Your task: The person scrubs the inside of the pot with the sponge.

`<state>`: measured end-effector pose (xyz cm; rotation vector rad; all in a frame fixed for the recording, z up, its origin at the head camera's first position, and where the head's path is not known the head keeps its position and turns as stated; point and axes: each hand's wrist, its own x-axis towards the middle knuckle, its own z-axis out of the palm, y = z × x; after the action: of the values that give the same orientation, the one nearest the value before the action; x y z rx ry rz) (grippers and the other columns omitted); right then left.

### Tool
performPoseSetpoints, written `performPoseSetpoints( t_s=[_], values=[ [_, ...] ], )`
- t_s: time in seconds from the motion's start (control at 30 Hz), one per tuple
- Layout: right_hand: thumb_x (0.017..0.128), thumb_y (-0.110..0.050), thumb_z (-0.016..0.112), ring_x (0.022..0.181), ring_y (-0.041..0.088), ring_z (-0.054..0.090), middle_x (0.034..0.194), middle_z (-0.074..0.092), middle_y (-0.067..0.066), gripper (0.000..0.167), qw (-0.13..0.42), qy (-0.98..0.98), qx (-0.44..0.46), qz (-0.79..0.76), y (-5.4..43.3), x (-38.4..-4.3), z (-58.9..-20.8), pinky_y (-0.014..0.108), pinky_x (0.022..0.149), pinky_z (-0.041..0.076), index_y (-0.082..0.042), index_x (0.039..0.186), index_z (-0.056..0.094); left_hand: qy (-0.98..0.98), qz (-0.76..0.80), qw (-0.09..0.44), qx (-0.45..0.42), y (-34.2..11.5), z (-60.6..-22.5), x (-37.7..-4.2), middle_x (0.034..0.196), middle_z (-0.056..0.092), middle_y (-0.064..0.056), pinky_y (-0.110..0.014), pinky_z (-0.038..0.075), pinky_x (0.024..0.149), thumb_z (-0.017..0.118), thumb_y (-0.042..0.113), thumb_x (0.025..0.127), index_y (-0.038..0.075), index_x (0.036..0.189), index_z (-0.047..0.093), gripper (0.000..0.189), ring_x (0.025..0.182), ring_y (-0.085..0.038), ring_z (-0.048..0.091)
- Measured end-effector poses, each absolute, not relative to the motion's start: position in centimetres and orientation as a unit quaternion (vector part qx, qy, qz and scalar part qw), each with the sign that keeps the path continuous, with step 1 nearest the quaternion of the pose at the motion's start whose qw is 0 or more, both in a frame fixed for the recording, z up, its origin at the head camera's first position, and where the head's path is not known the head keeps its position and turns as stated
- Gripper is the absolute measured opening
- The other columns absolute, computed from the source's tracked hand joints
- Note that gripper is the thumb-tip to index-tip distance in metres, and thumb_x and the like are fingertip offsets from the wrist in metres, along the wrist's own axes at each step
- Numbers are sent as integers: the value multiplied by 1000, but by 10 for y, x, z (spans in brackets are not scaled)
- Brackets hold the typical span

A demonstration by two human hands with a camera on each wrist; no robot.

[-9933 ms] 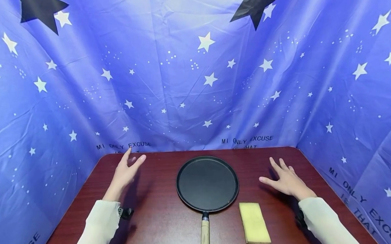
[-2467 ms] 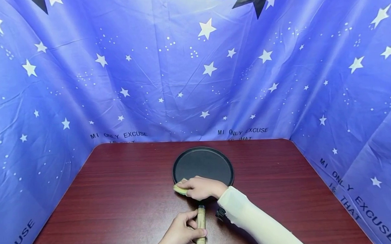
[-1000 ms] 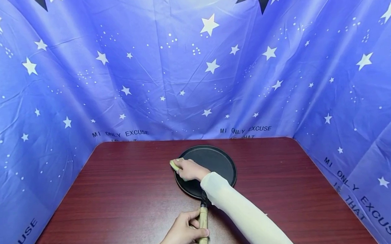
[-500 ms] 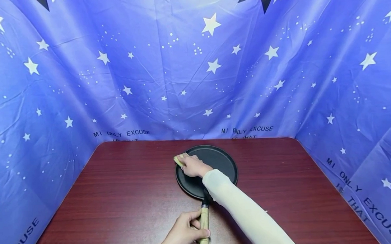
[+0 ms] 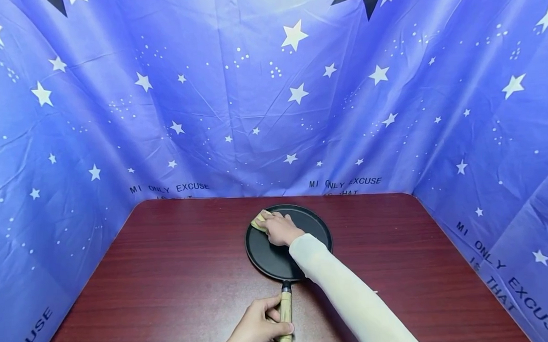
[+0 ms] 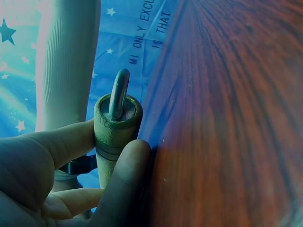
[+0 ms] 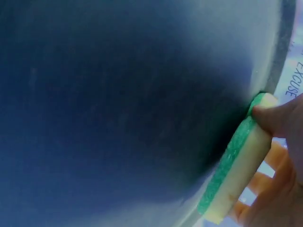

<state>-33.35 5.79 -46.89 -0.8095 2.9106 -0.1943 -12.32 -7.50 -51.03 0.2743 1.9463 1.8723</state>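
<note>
A round black flat pan (image 5: 268, 257) lies on the table, its wooden handle (image 5: 285, 309) pointing toward me. My left hand (image 5: 256, 322) grips that handle between thumb and fingers. The handle's end with its metal hanging loop (image 6: 119, 94) faces the left wrist view. My right hand (image 5: 282, 228) holds a yellow sponge (image 5: 260, 222) at the pan's far left rim. In the right wrist view the sponge's green scouring layer (image 7: 227, 158) faces the pan surface, with the thumb pressed on its edge. My right forearm covers part of the pan's right side.
The dark red wooden table (image 5: 169, 275) extends on both sides of the pan. A blue star-printed cloth (image 5: 226, 102) hangs behind the table and along its left and right sides.
Since the first frame, both hands have come in, the left onto the handle and the right onto the sponge. Lately the sponge has moved from near the handle up the left rim, then slightly rightward.
</note>
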Motion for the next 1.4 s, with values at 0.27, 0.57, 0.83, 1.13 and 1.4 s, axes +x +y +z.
performPoseSetpoints(
  t_s=[0.27, 0.57, 0.83, 1.13, 1.4],
  values=[
    [101, -8, 61, 154, 31, 32, 171, 33, 5, 62, 49, 968, -247, 1, 59, -340, -470, 58, 119, 38, -28, 159, 50, 701, 674, 213, 91, -73, -511, -123, 83, 62, -10, -28, 60, 44, 84, 1, 84, -6, 150, 53, 73, 55, -14, 65],
    [97, -8, 68, 152, 34, 33, 170, 35, 5, 65, 34, 974, -223, 27, 80, -346, -471, 58, 113, 39, -26, 158, 52, 699, 676, 217, 90, -72, -511, -122, 84, 62, -11, -26, 60, 44, 83, 0, 83, -7, 148, 54, 71, 57, -15, 66],
    [101, -7, 64, 153, 36, 30, 172, 30, 7, 64, 47, 976, -213, 28, 91, -353, -469, 59, 114, 36, -26, 160, 48, 689, 686, 222, 79, -73, -511, -123, 86, 60, -13, -29, 62, 45, 83, -1, 83, -7, 150, 52, 73, 58, -18, 68],
    [100, -5, 64, 151, 38, 32, 171, 33, 8, 62, 55, 977, -202, 34, 107, -353, -468, 60, 111, 37, -24, 157, 52, 678, 695, 226, 80, -73, -511, -121, 88, 59, -14, -28, 62, 47, 83, -1, 86, -9, 149, 51, 71, 61, -20, 70],
    [100, -5, 65, 150, 37, 33, 170, 34, 8, 60, 59, 980, -183, 52, 126, -351, -459, 58, 108, 37, -24, 155, 55, 680, 693, 226, 78, -74, -511, -122, 89, 58, -14, -29, 62, 47, 83, -2, 86, -10, 150, 49, 73, 61, -20, 69]
  ],
)
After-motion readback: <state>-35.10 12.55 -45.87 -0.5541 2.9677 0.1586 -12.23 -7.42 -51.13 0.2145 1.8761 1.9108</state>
